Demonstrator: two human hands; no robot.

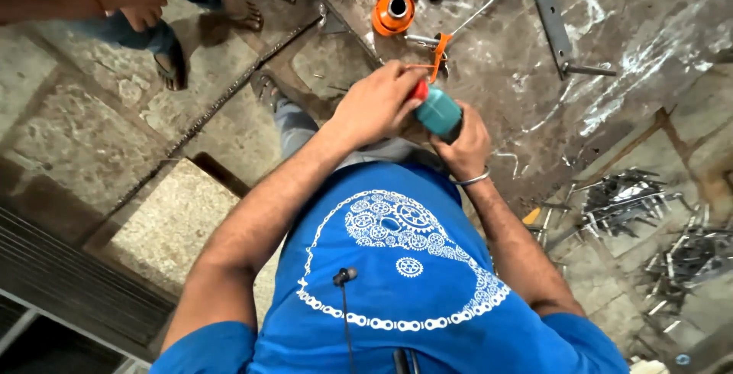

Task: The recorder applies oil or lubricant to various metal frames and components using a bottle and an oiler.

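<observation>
Teal power tool point(438, 112) gripped in front of the chest, right hand point(463, 147) wrapped round its body, left hand point(376, 103) clamped on its red top, orange spool point(393, 11) on the floor beyond

No packages, labels, signs or screens show in this view.

Single head view, looking steeply down (close over chest) toward floor point(191, 221).

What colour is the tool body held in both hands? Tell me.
Teal tool body, red at the left hand; head view.
</observation>
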